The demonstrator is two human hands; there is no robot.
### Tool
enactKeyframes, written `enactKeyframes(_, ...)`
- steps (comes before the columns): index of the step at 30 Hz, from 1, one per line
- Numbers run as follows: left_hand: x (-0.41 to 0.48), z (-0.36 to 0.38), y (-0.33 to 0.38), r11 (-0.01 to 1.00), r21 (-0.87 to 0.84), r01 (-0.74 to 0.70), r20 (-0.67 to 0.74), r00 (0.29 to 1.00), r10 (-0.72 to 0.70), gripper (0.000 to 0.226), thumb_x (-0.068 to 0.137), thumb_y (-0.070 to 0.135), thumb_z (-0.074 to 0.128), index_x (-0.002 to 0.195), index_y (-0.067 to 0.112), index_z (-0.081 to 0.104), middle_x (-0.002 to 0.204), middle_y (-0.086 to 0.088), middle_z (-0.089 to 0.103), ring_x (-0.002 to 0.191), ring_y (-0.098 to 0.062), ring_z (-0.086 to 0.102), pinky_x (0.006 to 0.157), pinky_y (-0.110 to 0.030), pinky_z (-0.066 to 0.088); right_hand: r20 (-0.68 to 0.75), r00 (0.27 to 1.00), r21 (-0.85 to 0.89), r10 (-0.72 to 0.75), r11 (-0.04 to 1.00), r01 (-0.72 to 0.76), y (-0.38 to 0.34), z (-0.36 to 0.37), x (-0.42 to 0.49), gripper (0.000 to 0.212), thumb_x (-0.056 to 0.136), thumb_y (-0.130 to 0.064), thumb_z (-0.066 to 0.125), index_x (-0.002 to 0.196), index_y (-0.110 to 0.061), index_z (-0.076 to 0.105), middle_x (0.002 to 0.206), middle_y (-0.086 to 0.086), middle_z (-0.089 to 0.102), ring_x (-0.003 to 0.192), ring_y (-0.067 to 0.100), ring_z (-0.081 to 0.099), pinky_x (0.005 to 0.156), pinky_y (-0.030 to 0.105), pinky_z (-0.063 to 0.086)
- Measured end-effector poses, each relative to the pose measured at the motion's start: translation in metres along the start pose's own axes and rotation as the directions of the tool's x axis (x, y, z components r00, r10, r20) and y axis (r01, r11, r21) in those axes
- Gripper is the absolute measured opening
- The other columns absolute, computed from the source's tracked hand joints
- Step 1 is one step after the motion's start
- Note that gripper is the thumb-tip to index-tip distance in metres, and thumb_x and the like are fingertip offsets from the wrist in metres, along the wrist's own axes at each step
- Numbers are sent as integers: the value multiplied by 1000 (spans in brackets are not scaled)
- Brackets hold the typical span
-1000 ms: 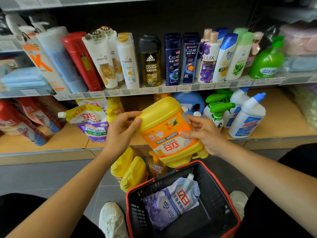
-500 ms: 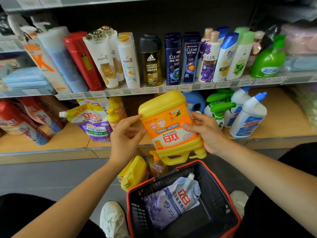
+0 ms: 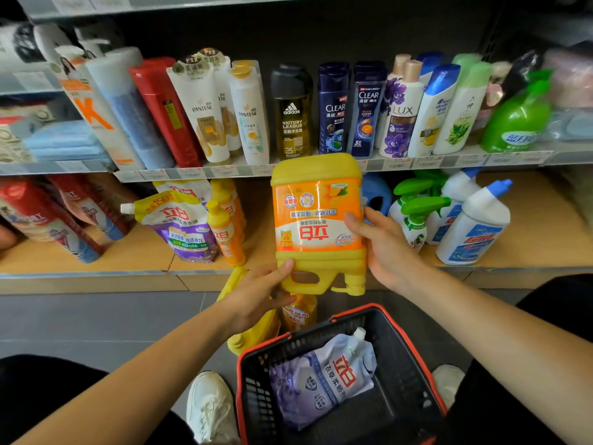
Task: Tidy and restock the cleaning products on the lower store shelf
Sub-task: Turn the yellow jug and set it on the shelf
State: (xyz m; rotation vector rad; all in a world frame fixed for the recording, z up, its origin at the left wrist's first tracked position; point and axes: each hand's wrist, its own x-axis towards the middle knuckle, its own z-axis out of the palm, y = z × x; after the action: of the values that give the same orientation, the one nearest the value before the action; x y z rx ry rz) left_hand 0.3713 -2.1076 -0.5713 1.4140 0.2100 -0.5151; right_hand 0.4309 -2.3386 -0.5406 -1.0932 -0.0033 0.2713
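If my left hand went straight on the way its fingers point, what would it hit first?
The jug. Your left hand points up and right at its handle end, and the thumb seems to touch it.

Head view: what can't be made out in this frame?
- Blue bottle: mostly hidden behind the yellow jug.
- Price tags: too small and blurred to read.
- Orange bottle below the jug: partly covered by the left hand and the basket rim.
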Motion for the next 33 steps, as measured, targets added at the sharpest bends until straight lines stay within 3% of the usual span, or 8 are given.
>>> enactKeyframes(5,2,-13,8,996,-29,-85,10,996,85,54,87,45,64,125,6,65,119,-15,74,111,-25,71,81,-30,61,15,999,-87,44,995,-43,0,-2,3,49,81,-29,70,128,-15,62,121,7,71,111,27,68,88,50,57)
enactKeyframes(10,2,-28,26,958,-29,-285,-190,943,274,55,74,41,76,104,-3,63,88,-19,75,85,-30,71,79,-41,61,27,995,-54,93,994,-91,13,-6,10,47,83,-24,69,128,-17,60,121,5,71,109,28,69,83,54,59)
enactKeyframes(14,0,-34,38,911,21,-411,-272,875,401,57,67,39,90,99,0,63,97,-32,66,96,-39,65,93,-56,53,35,984,29,175,984,-176,26,-6,16,36,83,-19,68,118,-17,62,113,9,74,105,33,70,81,45,61)
enactKeyframes(18,2,-34,53,841,132,-524,-320,781,537,42,61,39,90,82,15,62,88,-8,70,89,-22,71,74,-39,60,-117,956,-22,269,962,-273,39,-2,20,35,83,-13,75,114,-10,58,111,19,72,102,37,71,74,36,62)
enactKeyframes(20,6,-33,58,786,293,-545,-336,711,618,39,62,38,93,79,19,63,85,-3,71,86,-18,70,69,-34,60,-190,964,-200,185,954,-223,39,-3,25,47,83,-12,78,123,-18,53,106,15,72,90,29,74,68,32,61)
enactKeyframes(26,31,-41,52,719,584,-377,-363,671,646,35,67,35,93,81,19,66,82,2,70,79,-11,69,66,-32,60,48,997,-776,-52,626,70,42,-6,55,63,78,-19,84,134,-22,56,123,2,65,100,12,66,84,29,56)
enactKeyframes(30,54,-51,63,694,643,-324,-283,742,608,37,68,33,93,88,14,67,86,-2,73,84,-17,71,73,-45,62,258,965,-906,-44,336,258,61,2,89,98,72,-34,87,153,-25,33,150,5,45,135,23,45,109,46,43)
enactKeyframes(33,69,-59,75,662,681,-313,-205,786,583,38,69,31,93,92,13,69,90,-4,74,89,-21,71,78,-49,61,341,940,-904,-6,272,329,80,8,114,107,70,-45,86,155,-32,24,155,1,38,143,24,34,113,53,37)
